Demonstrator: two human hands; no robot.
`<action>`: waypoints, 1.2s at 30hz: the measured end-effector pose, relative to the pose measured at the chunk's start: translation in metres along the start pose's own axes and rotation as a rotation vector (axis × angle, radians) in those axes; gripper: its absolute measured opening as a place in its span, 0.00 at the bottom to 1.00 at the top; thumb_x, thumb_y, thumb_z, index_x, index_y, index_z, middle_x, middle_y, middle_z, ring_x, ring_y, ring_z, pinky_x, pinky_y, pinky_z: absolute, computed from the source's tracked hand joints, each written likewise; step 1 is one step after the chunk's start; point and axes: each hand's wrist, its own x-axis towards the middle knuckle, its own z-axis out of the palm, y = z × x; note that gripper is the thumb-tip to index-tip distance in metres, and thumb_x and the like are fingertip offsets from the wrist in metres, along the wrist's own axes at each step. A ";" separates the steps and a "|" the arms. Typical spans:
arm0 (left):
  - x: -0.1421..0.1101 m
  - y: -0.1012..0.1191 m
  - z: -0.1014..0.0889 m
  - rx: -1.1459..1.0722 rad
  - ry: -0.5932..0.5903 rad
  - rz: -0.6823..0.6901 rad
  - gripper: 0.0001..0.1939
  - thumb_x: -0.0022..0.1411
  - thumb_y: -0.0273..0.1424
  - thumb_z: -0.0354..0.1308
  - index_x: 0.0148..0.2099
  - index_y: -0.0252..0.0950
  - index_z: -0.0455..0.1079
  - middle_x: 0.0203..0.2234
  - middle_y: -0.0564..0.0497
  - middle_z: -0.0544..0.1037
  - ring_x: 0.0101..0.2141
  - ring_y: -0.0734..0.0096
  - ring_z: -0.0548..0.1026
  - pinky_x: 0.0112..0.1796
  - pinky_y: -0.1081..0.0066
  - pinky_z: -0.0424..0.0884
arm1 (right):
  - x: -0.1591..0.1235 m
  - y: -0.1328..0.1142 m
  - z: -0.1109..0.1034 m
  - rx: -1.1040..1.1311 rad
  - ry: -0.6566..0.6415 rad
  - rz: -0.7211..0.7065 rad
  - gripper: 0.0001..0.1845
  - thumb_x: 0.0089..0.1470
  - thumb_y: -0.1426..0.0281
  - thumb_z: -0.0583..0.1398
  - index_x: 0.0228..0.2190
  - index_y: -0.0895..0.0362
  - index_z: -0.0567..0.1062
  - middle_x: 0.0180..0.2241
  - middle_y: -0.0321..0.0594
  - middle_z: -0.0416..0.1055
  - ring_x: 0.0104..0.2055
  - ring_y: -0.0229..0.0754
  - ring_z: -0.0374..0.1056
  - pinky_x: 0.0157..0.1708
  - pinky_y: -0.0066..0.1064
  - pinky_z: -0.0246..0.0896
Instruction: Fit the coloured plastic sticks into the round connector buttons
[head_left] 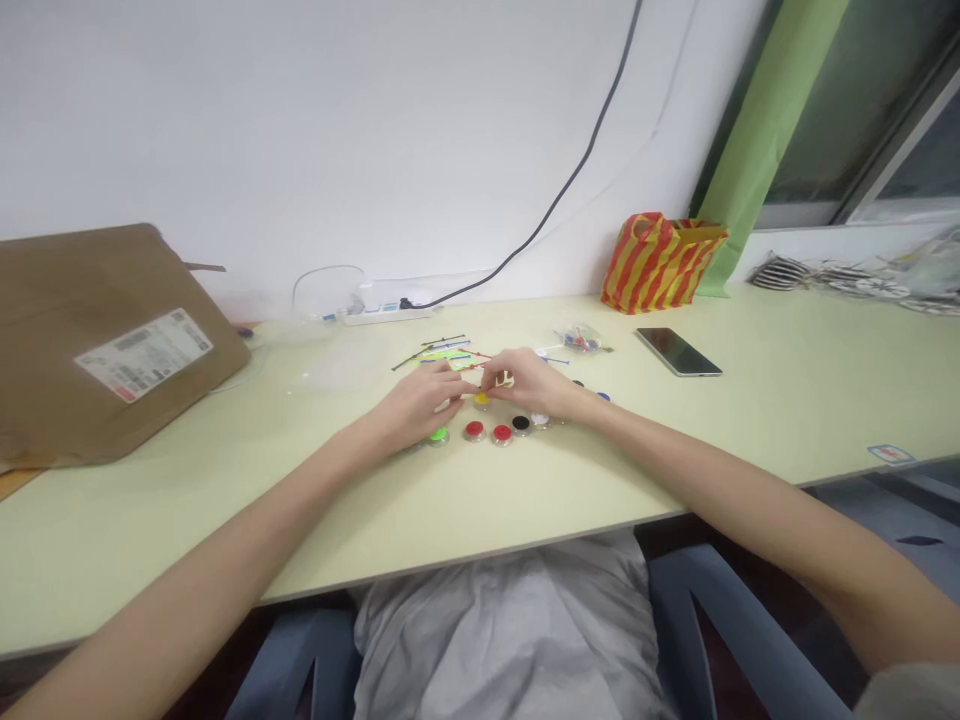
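Small round yellow-topped piece with clear base [482, 400], standing on the pale yellow-green table [450, 510] between both hands; bare left hand [424, 405], fingertips close at the piece, grip cannot be told; bare right hand [531, 382], thumb and forefinger narrowed at its top, hold likewise unclear; two round red-topped pieces [474, 431], nearer the front edge; black-screened rectangular phone [679, 352], lying to the right.

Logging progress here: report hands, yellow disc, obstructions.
Left hand, right hand close together at yellow disc. Grip unclear. Red discs nearby, nothing visibly blocking.
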 end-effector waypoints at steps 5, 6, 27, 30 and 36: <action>0.000 -0.001 -0.002 0.047 0.023 0.026 0.19 0.72 0.26 0.48 0.56 0.41 0.75 0.35 0.47 0.76 0.40 0.60 0.69 0.46 0.61 0.67 | 0.001 0.002 -0.002 -0.067 0.065 -0.047 0.09 0.53 0.82 0.64 0.29 0.57 0.80 0.32 0.37 0.78 0.40 0.42 0.69 0.43 0.32 0.60; 0.000 -0.002 -0.002 0.053 0.017 0.027 0.19 0.71 0.25 0.48 0.55 0.41 0.76 0.36 0.47 0.76 0.40 0.60 0.69 0.46 0.61 0.67 | 0.001 0.002 -0.003 -0.075 0.054 -0.042 0.09 0.53 0.82 0.64 0.29 0.57 0.81 0.32 0.37 0.78 0.40 0.42 0.69 0.42 0.32 0.60; 0.002 -0.004 -0.002 0.147 -0.067 0.076 0.19 0.73 0.24 0.46 0.52 0.40 0.78 0.35 0.46 0.75 0.39 0.60 0.67 0.41 0.63 0.66 | 0.004 0.006 0.002 -0.122 -0.036 0.007 0.08 0.53 0.81 0.64 0.30 0.58 0.82 0.32 0.40 0.77 0.38 0.42 0.68 0.40 0.31 0.58; 0.002 -0.005 0.000 0.162 -0.062 0.098 0.19 0.71 0.23 0.47 0.51 0.41 0.78 0.34 0.46 0.74 0.38 0.61 0.67 0.41 0.63 0.65 | 0.006 0.008 0.003 -0.117 -0.076 0.006 0.08 0.53 0.81 0.63 0.29 0.58 0.81 0.30 0.39 0.77 0.36 0.41 0.67 0.38 0.30 0.57; 0.004 0.000 -0.002 0.212 -0.107 0.132 0.17 0.69 0.20 0.48 0.43 0.39 0.78 0.29 0.48 0.72 0.35 0.61 0.67 0.40 0.63 0.64 | 0.008 0.008 0.005 -0.146 -0.139 -0.007 0.10 0.52 0.83 0.62 0.28 0.58 0.81 0.30 0.40 0.76 0.34 0.40 0.65 0.35 0.30 0.55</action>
